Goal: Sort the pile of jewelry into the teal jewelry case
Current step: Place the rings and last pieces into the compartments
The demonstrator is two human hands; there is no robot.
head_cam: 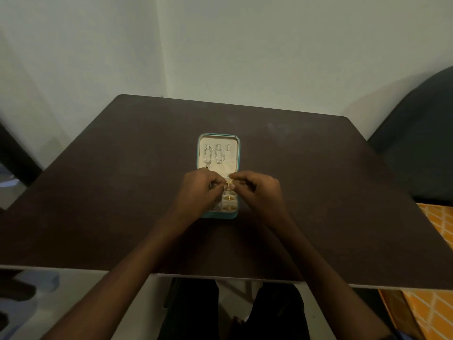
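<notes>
The teal jewelry case [239, 153] lies open in the middle of the dark table, its cream lining showing. Two silver chains [213, 154] hang in its upper lid half. Gold pieces [229, 198] sit in the small compartments of the lower half. My left hand [202, 186] and my right hand [257, 186] meet over the lower half, fingers curled, pinching a small gold piece [229, 185] between their fingertips. Much of the lower half is hidden under my hands.
The dark brown table [122, 180] stands against a pale wall corner. A dark chair back [421, 143] rises at the right, and orange patterned fabric [434, 241] lies beside the table's right edge. My legs show below the near edge.
</notes>
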